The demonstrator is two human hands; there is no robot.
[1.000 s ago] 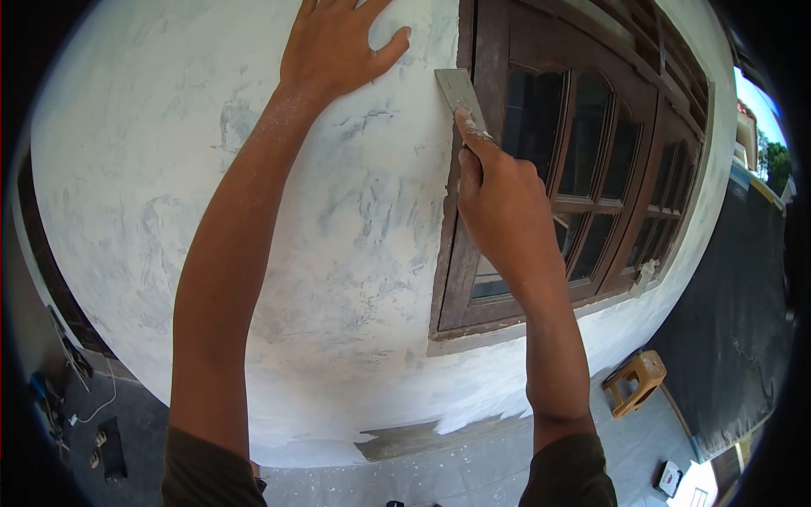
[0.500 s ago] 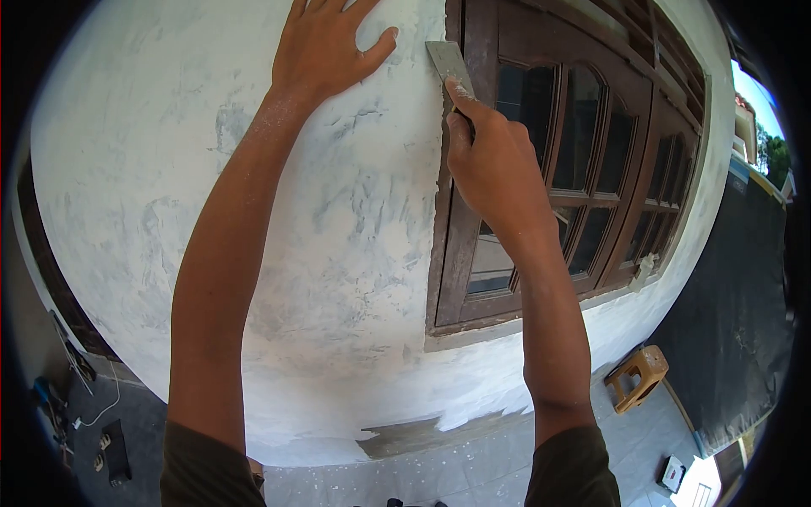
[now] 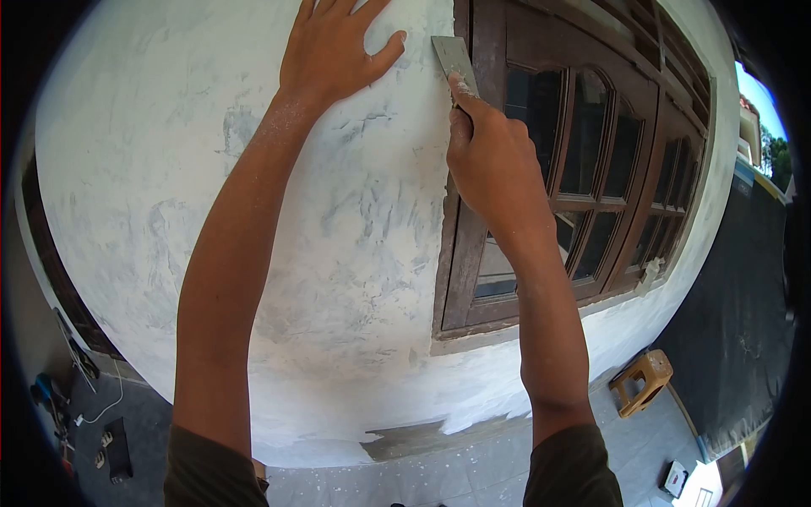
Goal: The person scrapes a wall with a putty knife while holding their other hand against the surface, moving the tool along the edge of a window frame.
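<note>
My right fingers (image 3: 463,95) are closed round the scraper (image 3: 454,59), the forefinger laid along its blade and white specks on the skin. The blade lies at the seam where the wall (image 3: 372,253) meets the window's brown frame (image 3: 486,63). My left fingers are spread, holding nothing, the left hand (image 3: 328,52) up against the wall; its fingertips run out of view. Beyond my right arm, a stool (image 3: 644,380) stands on the grey floor (image 3: 498,473).

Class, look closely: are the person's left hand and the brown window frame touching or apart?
Apart. The head view shows it: a strip of white wall lies between the thumb of the left hand and the window frame.
</note>
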